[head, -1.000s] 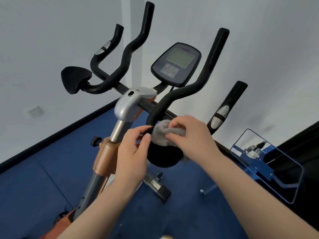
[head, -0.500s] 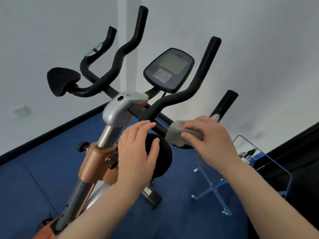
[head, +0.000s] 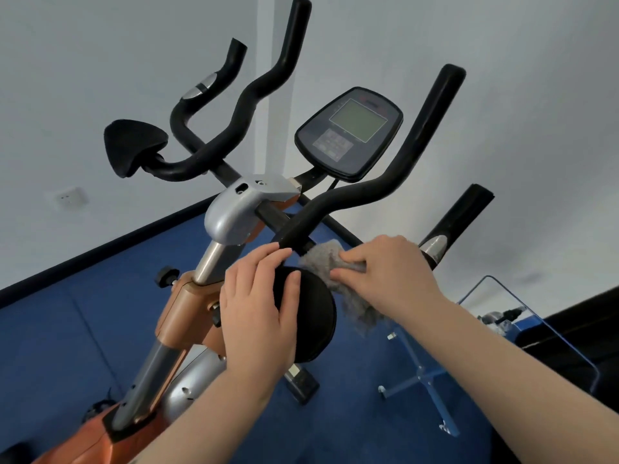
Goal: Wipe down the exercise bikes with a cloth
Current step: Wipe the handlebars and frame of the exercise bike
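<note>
Nearby, console (head: 348, 133) (lettering unreadable), cloth (head: 330, 262) underhand.

Handlebar (head: 375, 195) above hands; console (head: 348, 133) beyond

Even, diffuse daylight-toned illumination; no hard shadows. Faint soft shadows lie on the pale grey wall (head: 502, 162) at right. Slight sheen marks the silver-grey metal stem housing (head: 234, 212). Wide-angle distortion bows the dark skirting line (head: 100, 249) and stretches frame edges. Focus is mildly soft throughout.
</note>
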